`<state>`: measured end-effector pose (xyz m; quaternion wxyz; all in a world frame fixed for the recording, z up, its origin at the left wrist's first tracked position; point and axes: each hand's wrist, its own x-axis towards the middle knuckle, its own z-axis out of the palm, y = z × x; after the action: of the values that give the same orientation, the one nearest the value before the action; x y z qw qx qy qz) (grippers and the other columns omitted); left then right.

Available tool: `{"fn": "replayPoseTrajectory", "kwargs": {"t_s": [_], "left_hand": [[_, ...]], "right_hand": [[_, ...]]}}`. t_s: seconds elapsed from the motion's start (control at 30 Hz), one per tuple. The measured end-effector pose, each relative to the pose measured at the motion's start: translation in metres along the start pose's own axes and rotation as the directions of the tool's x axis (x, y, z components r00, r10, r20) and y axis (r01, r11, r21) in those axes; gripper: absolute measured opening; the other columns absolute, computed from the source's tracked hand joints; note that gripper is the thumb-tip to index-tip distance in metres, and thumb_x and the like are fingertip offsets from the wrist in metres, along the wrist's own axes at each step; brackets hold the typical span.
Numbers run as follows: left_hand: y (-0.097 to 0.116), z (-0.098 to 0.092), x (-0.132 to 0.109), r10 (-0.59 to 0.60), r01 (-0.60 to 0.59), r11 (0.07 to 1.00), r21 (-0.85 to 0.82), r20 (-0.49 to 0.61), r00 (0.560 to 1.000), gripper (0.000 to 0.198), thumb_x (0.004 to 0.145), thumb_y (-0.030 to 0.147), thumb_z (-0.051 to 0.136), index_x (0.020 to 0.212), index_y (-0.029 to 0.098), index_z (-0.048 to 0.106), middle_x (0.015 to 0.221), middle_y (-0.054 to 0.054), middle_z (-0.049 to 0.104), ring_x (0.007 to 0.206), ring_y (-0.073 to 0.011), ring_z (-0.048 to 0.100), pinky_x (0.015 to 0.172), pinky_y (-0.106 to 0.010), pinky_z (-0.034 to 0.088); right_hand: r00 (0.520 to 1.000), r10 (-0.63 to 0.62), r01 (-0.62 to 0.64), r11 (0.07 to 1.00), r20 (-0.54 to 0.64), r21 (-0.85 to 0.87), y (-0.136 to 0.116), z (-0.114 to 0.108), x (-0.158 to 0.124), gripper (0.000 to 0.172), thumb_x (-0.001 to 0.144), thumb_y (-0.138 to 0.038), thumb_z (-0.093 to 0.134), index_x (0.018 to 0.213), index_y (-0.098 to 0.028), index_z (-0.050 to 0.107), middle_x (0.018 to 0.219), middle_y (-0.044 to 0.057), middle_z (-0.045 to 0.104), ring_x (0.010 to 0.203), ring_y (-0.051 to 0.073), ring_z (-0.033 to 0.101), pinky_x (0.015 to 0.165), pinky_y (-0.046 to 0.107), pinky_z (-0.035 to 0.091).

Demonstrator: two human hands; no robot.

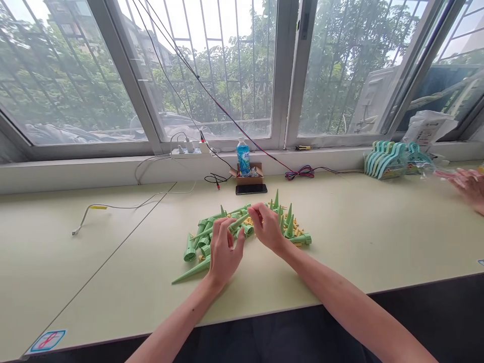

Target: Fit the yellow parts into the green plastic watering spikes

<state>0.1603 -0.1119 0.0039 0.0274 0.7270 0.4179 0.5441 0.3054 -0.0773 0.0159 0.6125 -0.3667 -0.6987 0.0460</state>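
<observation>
Left hand: our left hand (223,249) is wide, its fingers fanned over the near left edge of the heap. The fingertips touch the lower end of one green spike (238,222) without closing round it, seemingly to steady it.
Right hand: our right hand (269,228) is narrow, its fingers curled and pinched on the far right end of that spike. This hand appears to carry the weight.
Green spike: it lies slanted between the two hands, just above the heap and lifted clear of the others.
Heap of spikes (291,228): it sits in the middle of the table (359,237), straight ahead of us, so either hand reaches it. Some cones stand point up and others lie flat. Small yellow pieces (299,232) are mixed in on the right.
Long spike (191,271): it lies alone at the near left of the heap, apart from our left hand.
Far edge: a water bottle (243,157), a small box (249,178) and a dark phone (251,189) are pushed back by the window sill, well away from the heap.
Far right: a row of teal packs (385,160) stands there, with another person's hand (471,186) beside it, well apart from ours.
Left: a white cable (113,206) trails across the bare tabletop.
</observation>
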Motion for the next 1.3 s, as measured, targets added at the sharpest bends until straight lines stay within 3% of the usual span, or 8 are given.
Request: {"fn": "replayPoseTrajectory", "kwargs": {"t_s": [0.17,0.33,0.43,0.67,1.07,1.3], "left_hand": [[-0.004,0.003,-0.002,0.001,0.004,0.999,-0.034,0.161,0.987,0.014,0.094,0.027,0.054,0.107,0.021,0.053,0.098,-0.002,0.054,0.05,-0.0049,0.042,0.052,-0.023,0.043],[-0.005,0.005,-0.005,-0.02,0.062,0.992,-0.106,0.359,0.933,0.009,0.095,0.027,0.05,0.101,0.022,0.053,0.088,0.0,0.052,0.057,-0.0087,0.047,0.053,-0.022,0.042],[-0.004,0.005,-0.005,-0.058,0.126,0.982,-0.14,0.412,0.909,0.005,0.093,0.025,0.05,0.094,0.021,0.053,0.086,0.0,0.051,0.06,-0.0096,0.048,0.052,-0.022,0.043],[0.001,0.005,-0.002,-0.096,0.193,0.963,-0.186,0.432,0.897,0.004,0.089,0.02,0.05,0.086,0.019,0.052,0.086,-0.001,0.053,0.059,-0.0087,0.047,0.051,-0.021,0.043],[0.005,0.003,0.0,-0.181,0.313,0.921,-0.232,0.457,0.871,0.011,0.089,0.027,0.052,0.094,0.019,0.057,0.074,0.001,0.055,0.056,-0.0093,0.048,0.048,-0.02,0.039],[0.006,0.001,0.003,-0.324,0.516,0.734,-0.441,0.44,0.837,0.032,0.092,0.045,0.052,0.109,0.019,0.057,0.075,0.002,0.053,0.044,-0.0043,0.032,0.039,-0.019,0.025]], "right_hand": [[0.999,-0.041,0.041,0.998,0.001,0.055,-0.004,-0.001,-0.001,0.025,0.099,-0.031,0.045,0.077,-0.021,0.049,0.064,-0.002,0.053,0.051,0.01,0.043,0.051,0.022,0.036],[0.999,-0.038,0.037,0.997,0.021,0.061,-0.005,0.0,-0.003,0.026,0.099,-0.03,0.045,0.074,-0.021,0.046,0.061,-0.003,0.051,0.051,0.01,0.042,0.051,0.022,0.035],[0.998,-0.04,0.037,0.997,0.043,0.063,-0.005,0.001,-0.003,0.027,0.099,-0.029,0.046,0.073,-0.021,0.045,0.06,-0.003,0.05,0.051,0.01,0.042,0.051,0.022,0.035],[0.996,-0.006,0.001,0.999,0.089,0.054,-0.005,0.002,-0.005,0.026,0.098,-0.031,0.046,0.074,-0.021,0.047,0.061,-0.003,0.051,0.052,0.011,0.042,0.052,0.023,0.036],[0.991,0.01,-0.015,0.999,0.136,0.041,-0.006,0.001,-0.004,0.034,0.101,-0.034,0.039,0.071,-0.021,0.048,0.058,-0.003,0.045,0.051,0.011,0.038,0.052,0.024,0.033],[0.995,0.026,-0.025,1.0,0.094,-0.012,-0.003,-0.01,0.005,0.031,0.101,-0.035,0.04,0.08,-0.019,0.058,0.061,-0.002,0.053,0.052,0.011,0.044,0.054,0.024,0.036]]}}
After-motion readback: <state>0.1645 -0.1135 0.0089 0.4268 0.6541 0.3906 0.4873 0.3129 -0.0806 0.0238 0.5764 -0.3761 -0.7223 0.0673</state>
